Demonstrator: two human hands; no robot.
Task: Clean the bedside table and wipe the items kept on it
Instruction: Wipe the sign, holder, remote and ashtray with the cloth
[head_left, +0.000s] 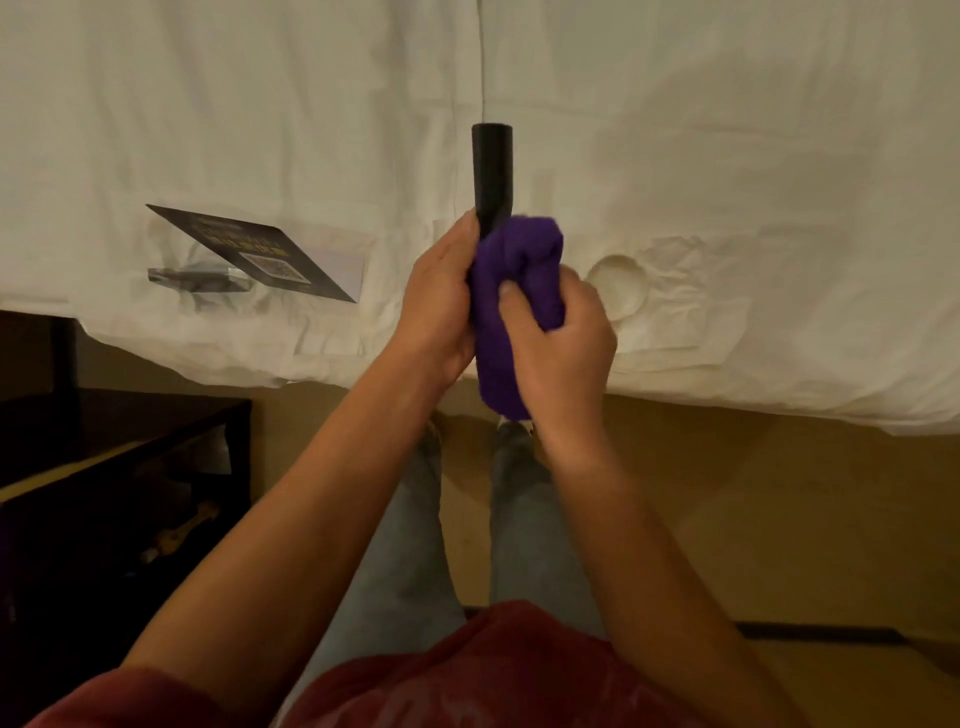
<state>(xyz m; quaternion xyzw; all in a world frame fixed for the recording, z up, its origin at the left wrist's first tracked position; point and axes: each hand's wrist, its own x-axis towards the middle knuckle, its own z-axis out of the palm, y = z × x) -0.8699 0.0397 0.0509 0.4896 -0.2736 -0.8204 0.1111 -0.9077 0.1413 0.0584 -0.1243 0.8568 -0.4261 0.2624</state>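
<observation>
Purple cloth (511, 291) wraps a black tube (492, 176) (upright), gripped by left hand (441, 306) and right hand (563, 332).

The dark card (254, 252) at the left of the frame carries gold lettering and a QR-like square, both too blurred to read.

- You are in a bedroom, possibly a hotel room.
- A bed with white sheets (260, 104) fills the frame's upper half.
- A dark bedside table (104, 467) sits lower left.
- A printed card in a clear stand (249, 254) lies on the bed.
</observation>
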